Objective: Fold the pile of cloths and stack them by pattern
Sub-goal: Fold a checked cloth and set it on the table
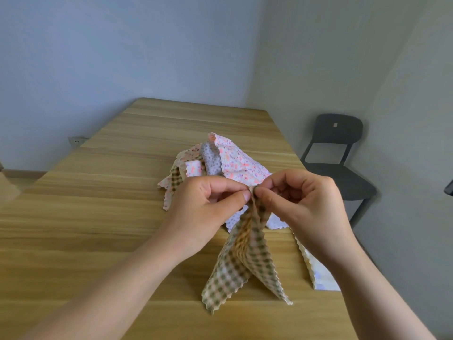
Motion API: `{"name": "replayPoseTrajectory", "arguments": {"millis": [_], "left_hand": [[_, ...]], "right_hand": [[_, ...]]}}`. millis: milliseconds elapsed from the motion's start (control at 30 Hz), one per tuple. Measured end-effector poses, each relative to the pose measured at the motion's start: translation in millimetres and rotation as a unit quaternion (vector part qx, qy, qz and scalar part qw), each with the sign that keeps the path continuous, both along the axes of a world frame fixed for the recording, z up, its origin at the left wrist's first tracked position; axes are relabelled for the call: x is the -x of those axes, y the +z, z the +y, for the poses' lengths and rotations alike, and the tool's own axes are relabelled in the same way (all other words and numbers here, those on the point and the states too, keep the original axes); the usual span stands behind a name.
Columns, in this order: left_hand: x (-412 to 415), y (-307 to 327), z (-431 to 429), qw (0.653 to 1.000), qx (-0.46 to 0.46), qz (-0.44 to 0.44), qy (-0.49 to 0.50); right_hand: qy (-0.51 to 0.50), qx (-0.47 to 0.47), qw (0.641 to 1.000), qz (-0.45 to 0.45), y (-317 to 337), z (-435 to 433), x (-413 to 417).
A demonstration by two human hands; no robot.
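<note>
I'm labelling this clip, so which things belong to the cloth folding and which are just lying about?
Job: checked cloth, pinched by left hand and right hand; pile of cloths; pale cloth; table.
Lying about: chair; wall socket.

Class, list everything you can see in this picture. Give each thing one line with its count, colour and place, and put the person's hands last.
checked cloth: one, green and beige, hanging from both hands over the near part of the table
pile of cloths: one heap of several overlapping pieces, pink floral, lilac and checked, mid-table behind the hands
pale cloth: one, cream-white, on the table beside the right forearm
table: one, light wood, centre
chair: one, dark grey, right of the table
wall socket: one, white, left wall
left hand: pinches the checked cloth's top
right hand: pinches the same spot
</note>
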State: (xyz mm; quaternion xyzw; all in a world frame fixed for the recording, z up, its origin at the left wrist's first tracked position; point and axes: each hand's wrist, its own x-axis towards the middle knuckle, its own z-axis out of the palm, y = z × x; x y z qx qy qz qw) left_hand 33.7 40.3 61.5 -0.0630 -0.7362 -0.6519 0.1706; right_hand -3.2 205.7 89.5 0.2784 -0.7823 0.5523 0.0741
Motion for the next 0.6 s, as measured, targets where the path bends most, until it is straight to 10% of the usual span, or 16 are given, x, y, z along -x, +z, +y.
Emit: {"name": "replayPoseTrajectory", "arguments": {"millis": [400,600], "left_hand": [[-1.3,10.4,1.4,0.998,0.029,0.023,0.043],[7.7,30.2,-18.6,0.989,0.014,0.057,0.135]], "right_hand": [[-0.005,-0.005,1.000,0.007,4.3,2.5,0.5],[-0.058,-0.181,0.974,0.122,20.6,29.3,12.6]]}}
